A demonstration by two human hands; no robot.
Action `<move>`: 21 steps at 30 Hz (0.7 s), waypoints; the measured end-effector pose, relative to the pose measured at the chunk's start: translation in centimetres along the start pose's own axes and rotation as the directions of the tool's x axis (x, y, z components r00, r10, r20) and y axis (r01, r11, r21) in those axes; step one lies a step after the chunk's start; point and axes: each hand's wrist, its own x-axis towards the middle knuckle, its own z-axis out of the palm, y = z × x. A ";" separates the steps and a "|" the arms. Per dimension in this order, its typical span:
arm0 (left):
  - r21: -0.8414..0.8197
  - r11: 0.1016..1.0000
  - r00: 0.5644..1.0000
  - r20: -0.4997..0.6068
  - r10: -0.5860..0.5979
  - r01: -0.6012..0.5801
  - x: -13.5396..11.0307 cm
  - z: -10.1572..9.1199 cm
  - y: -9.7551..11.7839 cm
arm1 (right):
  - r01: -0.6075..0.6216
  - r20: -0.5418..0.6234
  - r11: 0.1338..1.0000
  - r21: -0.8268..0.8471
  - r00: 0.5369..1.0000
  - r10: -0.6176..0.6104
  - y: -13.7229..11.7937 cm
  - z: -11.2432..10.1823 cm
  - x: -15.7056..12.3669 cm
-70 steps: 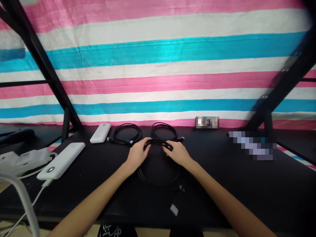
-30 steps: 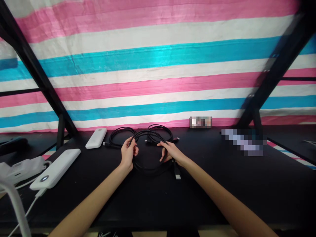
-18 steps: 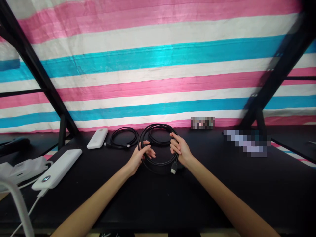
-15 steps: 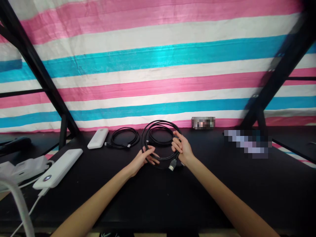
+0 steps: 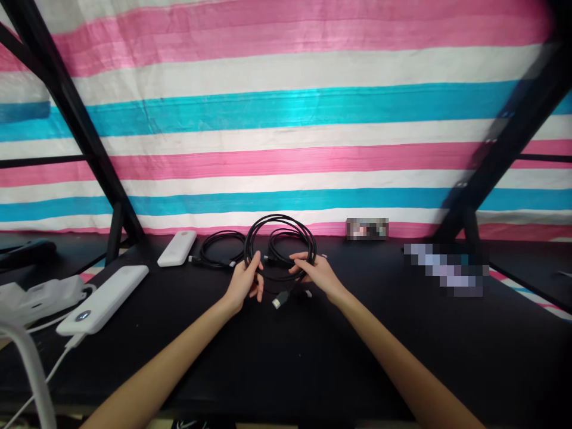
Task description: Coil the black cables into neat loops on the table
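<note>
A coiled black cable [image 5: 277, 221] stands upright between my hands above the black table [image 5: 402, 333]. My left hand [image 5: 243, 281] pinches the coil's left side. My right hand [image 5: 315, 275] grips the lower right of the coil. One plug end [image 5: 280, 300] dangles below the loop, just over the tabletop. Behind lie two other coiled black cables, one [image 5: 217, 249] to the left and one [image 5: 286, 244] seen through the held loop.
A small white power bank [image 5: 177, 248] lies at the back left. A larger white power bank [image 5: 103, 300] with a white lead sits nearer left, beside white gear [image 5: 36, 295]. Black frame struts [image 5: 84, 140] slant at both sides; a striped cloth [image 5: 286, 107] hangs behind.
The coil has come up off the table and been turned upright between both hands. Its plug end now hangs below the middle rather than by my right hand.
</note>
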 end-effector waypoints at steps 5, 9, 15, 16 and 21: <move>0.073 0.996 0.976 -0.206 0.072 -0.058 0.0 -0.6 1.3 | -0.018 0.019 0.999 -0.027 1.000 0.019 -0.1 0.2 -0.4; 0.074 0.989 0.949 -0.282 0.141 -0.125 0.1 -1.3 1.9 | 0.010 0.022 1.000 0.024 1.000 -0.011 0.0 0.3 -0.3; 0.051 0.992 0.988 0.097 -0.121 0.116 0.4 -1.6 1.2 | 0.001 -0.093 0.999 0.037 0.996 0.003 0.8 -0.1 0.6; 0.109 0.981 0.978 0.123 -0.171 0.158 0.4 -1.5 1.1 | 0.017 -0.112 1.000 -0.013 0.994 -0.018 1.0 -0.2 0.7; 0.439 0.877 0.953 0.127 -0.276 0.196 0.1 -1.3 0.8 | 0.171 -0.039 0.917 -0.360 0.979 -0.198 1.7 -0.4 0.5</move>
